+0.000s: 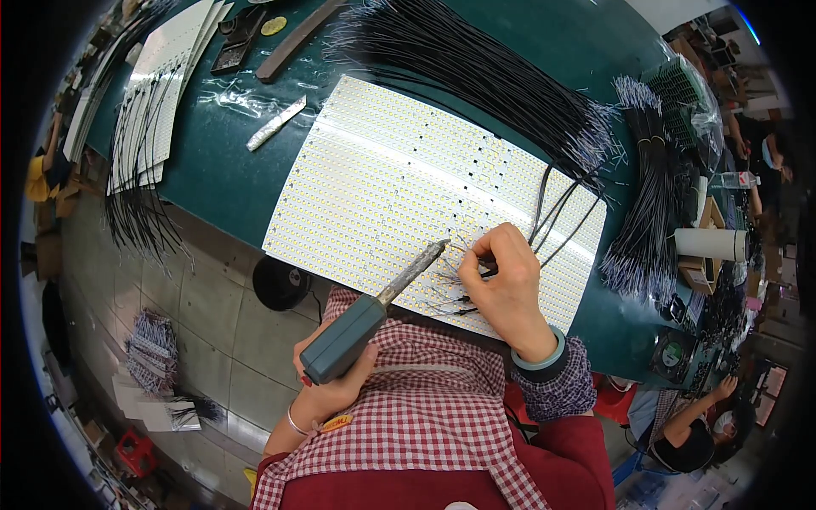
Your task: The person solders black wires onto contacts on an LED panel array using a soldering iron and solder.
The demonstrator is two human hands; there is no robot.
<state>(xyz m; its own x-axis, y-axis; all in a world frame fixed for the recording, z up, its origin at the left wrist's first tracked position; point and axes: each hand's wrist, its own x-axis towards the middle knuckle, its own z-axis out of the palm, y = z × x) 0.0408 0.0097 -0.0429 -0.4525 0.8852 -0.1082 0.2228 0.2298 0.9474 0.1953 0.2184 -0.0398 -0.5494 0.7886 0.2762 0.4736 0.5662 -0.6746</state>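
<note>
My left hand [338, 393] is wrapped round the dark green handle of a soldering iron [343, 338]. The iron's tip points up and right, ending close to my right fingers over a white LED board [353, 161] dotted with small yellow squares. With finger and thumb pinched together, my right hand [512, 285] grips a black wire; part of it is hidden inside the hand. Around those fingers thin stripped wire ends [440, 302] lie on the board's near edge. Further black wires [557, 212] run across the board to the right of my hand.
A thick bundle of black wires [476, 64] lies behind the board, a second bundle [648, 204] to its right. Boards with wires [157, 106] overhang the table's left edge. A wrapped blade [276, 125] and dark bar [297, 38] lie far left. Co-workers sit at right.
</note>
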